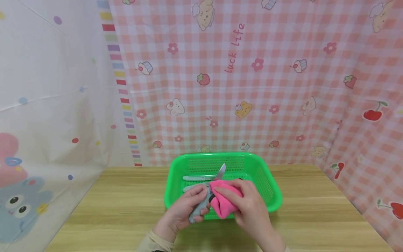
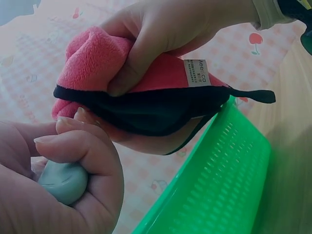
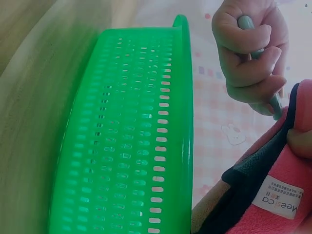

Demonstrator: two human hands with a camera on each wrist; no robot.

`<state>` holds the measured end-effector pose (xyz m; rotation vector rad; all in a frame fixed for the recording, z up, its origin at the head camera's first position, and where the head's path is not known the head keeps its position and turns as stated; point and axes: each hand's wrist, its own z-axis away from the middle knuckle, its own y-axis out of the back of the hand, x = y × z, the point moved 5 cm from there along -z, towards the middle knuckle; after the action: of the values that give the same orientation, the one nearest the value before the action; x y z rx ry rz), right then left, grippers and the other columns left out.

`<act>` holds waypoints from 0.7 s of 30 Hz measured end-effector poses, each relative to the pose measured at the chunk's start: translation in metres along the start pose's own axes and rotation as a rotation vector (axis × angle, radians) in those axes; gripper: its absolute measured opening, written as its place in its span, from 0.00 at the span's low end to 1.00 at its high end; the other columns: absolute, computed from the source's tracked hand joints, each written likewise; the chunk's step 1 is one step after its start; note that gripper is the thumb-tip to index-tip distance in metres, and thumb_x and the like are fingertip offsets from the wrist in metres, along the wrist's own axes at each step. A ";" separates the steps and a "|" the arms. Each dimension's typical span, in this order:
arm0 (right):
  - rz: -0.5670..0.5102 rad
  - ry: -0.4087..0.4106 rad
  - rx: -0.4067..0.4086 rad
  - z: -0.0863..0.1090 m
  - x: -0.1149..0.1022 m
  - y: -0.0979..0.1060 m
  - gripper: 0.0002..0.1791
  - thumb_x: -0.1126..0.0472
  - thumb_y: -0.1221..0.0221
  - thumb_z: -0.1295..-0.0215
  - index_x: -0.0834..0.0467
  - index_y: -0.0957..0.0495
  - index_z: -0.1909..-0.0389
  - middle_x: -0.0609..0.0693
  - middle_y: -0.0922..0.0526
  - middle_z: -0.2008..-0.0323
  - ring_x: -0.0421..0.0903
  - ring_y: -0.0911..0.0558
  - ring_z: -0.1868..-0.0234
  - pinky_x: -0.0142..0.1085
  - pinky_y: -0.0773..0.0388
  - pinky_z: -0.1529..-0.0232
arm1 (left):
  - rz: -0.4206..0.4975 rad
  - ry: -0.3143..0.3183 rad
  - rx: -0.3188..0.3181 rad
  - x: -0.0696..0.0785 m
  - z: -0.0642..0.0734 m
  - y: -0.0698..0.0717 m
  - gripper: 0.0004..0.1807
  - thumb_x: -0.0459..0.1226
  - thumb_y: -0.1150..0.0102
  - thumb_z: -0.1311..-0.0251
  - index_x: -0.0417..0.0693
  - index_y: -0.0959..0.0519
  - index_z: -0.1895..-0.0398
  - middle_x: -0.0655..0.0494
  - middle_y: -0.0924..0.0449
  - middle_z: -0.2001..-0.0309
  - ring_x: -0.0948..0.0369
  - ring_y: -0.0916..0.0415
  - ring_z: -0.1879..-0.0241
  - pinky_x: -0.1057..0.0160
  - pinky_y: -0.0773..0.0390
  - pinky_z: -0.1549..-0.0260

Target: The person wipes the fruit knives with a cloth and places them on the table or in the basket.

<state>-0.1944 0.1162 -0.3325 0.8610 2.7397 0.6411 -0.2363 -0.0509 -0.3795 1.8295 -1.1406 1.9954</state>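
My left hand (image 1: 189, 206) grips the grey-green handle (image 1: 199, 209) of a knife, its blade (image 1: 221, 171) pointing up and away over the basket. A pink cloth (image 1: 224, 204) with dark edging is in my right hand (image 1: 248, 203), folded against the knife around the base of the blade, partly hiding it. In the left wrist view the handle's rounded end (image 2: 66, 181) shows inside the curled fingers, while the cloth (image 2: 95, 61) carries a white label and a dark loop. From the right wrist, the left hand's fingers (image 3: 253, 68) wrap the handle.
Below the hands stands a green perforated basket (image 1: 274, 190) on a wood-grain table (image 1: 126, 210). Inside it lie a pale-handled knife (image 1: 195, 178) and another similar handle (image 1: 189, 189), partly covered by the left hand. A pink checked curtain (image 1: 195, 94) hangs behind the table.
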 end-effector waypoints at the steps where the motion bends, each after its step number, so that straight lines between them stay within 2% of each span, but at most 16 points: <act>1: 0.003 -0.007 -0.003 0.000 0.000 0.000 0.38 0.80 0.37 0.61 0.47 0.16 0.47 0.53 0.20 0.54 0.54 0.23 0.55 0.47 0.22 0.60 | -0.002 -0.005 -0.004 0.000 0.000 0.000 0.11 0.42 0.60 0.22 0.54 0.29 0.64 0.57 0.28 0.69 0.69 0.35 0.77 0.77 0.39 0.84; 6: 0.018 -0.038 -0.005 -0.001 0.003 -0.001 0.37 0.79 0.35 0.59 0.46 0.16 0.45 0.53 0.20 0.55 0.52 0.23 0.55 0.47 0.22 0.60 | -0.001 -0.009 -0.012 -0.001 -0.001 -0.001 0.11 0.42 0.59 0.22 0.55 0.28 0.65 0.58 0.28 0.70 0.69 0.34 0.77 0.77 0.39 0.84; 14: 0.050 -0.085 0.002 -0.005 0.017 0.002 0.40 0.82 0.38 0.60 0.45 0.17 0.45 0.56 0.21 0.57 0.55 0.24 0.56 0.49 0.21 0.63 | -0.001 0.006 0.006 -0.001 -0.001 -0.003 0.11 0.42 0.60 0.22 0.54 0.30 0.64 0.56 0.28 0.69 0.69 0.34 0.78 0.77 0.39 0.84; 21: 0.078 -0.133 0.024 -0.006 0.031 0.010 0.38 0.82 0.39 0.59 0.47 0.16 0.47 0.59 0.21 0.56 0.57 0.24 0.56 0.50 0.21 0.65 | 0.000 0.001 -0.020 -0.002 0.000 -0.004 0.11 0.41 0.61 0.21 0.51 0.27 0.59 0.57 0.27 0.69 0.70 0.33 0.78 0.77 0.38 0.84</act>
<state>-0.2166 0.1397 -0.3238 0.9830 2.6117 0.5458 -0.2330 -0.0476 -0.3794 1.8192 -1.1559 1.9774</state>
